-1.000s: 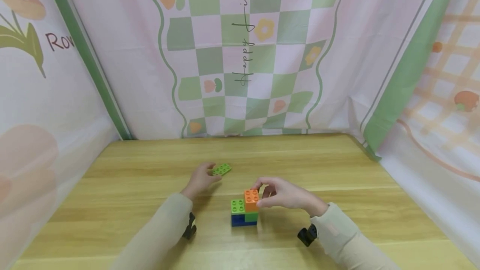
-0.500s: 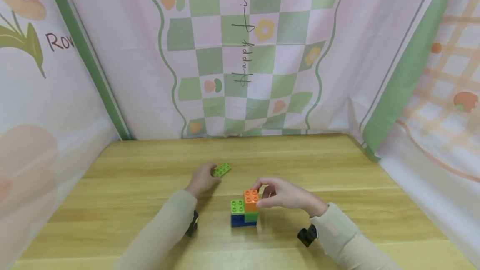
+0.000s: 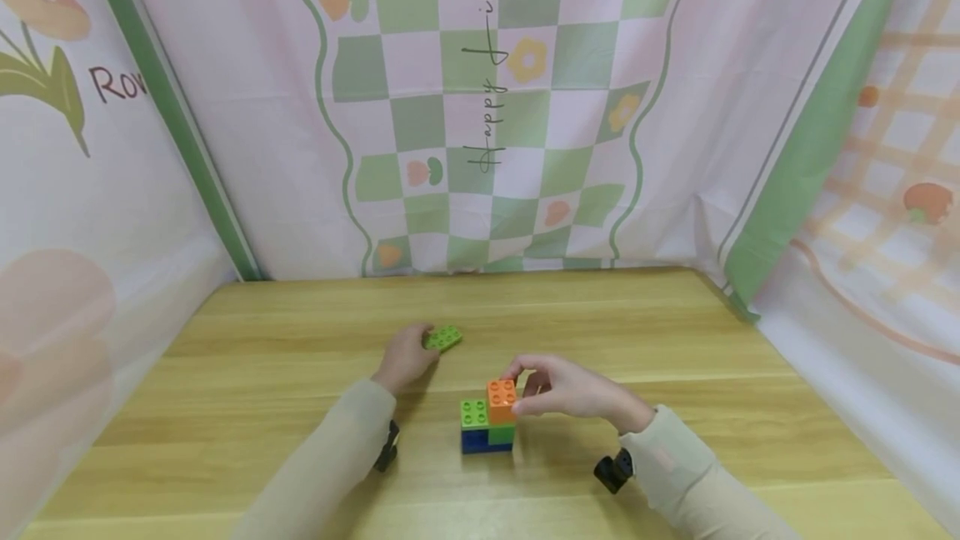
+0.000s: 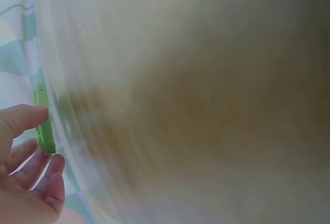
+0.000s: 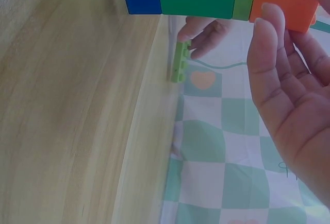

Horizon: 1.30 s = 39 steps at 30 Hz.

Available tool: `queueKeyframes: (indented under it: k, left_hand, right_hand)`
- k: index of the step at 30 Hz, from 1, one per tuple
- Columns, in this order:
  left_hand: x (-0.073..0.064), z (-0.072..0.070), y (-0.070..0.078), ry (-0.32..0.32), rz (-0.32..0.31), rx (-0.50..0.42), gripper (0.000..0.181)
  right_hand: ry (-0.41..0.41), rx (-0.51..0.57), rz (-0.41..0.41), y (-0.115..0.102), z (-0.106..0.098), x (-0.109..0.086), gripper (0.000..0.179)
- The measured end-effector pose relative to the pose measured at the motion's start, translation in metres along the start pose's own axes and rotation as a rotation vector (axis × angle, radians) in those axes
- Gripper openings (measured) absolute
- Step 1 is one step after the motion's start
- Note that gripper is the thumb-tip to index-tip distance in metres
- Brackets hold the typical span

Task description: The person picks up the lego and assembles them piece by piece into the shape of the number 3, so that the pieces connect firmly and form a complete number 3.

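A thin lime-green building brick [image 3: 447, 337] with studs on top lies toward the back of the table. My left hand [image 3: 403, 359] pinches its near end, thumb on one side and fingers on the other. Closer to me stands a small stack with a dark blue brick [image 3: 476, 443] at the bottom, a green brick [image 3: 501, 435] over its right part and a flat lime brick [image 3: 473, 412] above. An orange brick [image 5: 283, 0] tops the right side of the stack. My right hand [image 3: 576, 388] holds this orange brick between thumb and fingers.
The wooden table [image 3: 660, 332] reaches back to a checkered curtain [image 3: 487, 107], with printed cloth on both sides. Black wrist cameras sit at both cuffs, the right one [image 3: 615, 471] low over the table beside the stack.
My left hand has moved slightly right and its fingers have closed on the end of the thin lime-green brick. My right hand and the stack have stayed in place.
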<state>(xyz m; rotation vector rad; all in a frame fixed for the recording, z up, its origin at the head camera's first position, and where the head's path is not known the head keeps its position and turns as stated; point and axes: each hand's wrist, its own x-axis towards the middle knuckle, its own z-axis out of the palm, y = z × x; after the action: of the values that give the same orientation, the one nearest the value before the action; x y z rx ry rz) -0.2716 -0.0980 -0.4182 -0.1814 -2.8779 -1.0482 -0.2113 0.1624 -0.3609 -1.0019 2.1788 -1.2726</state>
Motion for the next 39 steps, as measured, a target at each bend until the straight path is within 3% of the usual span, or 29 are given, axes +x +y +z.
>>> queueKeyframes:
  k: [11, 18, 25, 31, 39]
  left_hand:
    - [-0.003, -0.005, 0.007, 0.007, -0.031, -0.101, 0.049]
    - [-0.009, -0.013, 0.009, 0.036, 0.046, -0.138, 0.047]
    - [-0.014, -0.017, 0.007, 0.025, 0.020, -0.174, 0.047]
    - [-0.018, -0.019, 0.007, 0.025, 0.047, -0.175, 0.046]
    - [-0.025, -0.024, 0.017, 0.005, 0.131, -0.174, 0.045]
  right_hand:
    - [0.003, -0.004, -0.005, 0.001, 0.000, 0.000, 0.026]
    - [0.004, -0.010, -0.006, 0.001, 0.000, 0.000, 0.026]
    - [0.006, -0.008, -0.005, 0.000, 0.001, 0.000, 0.025]
    - [0.009, -0.012, -0.011, 0.000, 0.001, -0.001, 0.025]
    - [0.004, -0.003, -0.008, 0.001, 0.001, 0.000, 0.026]
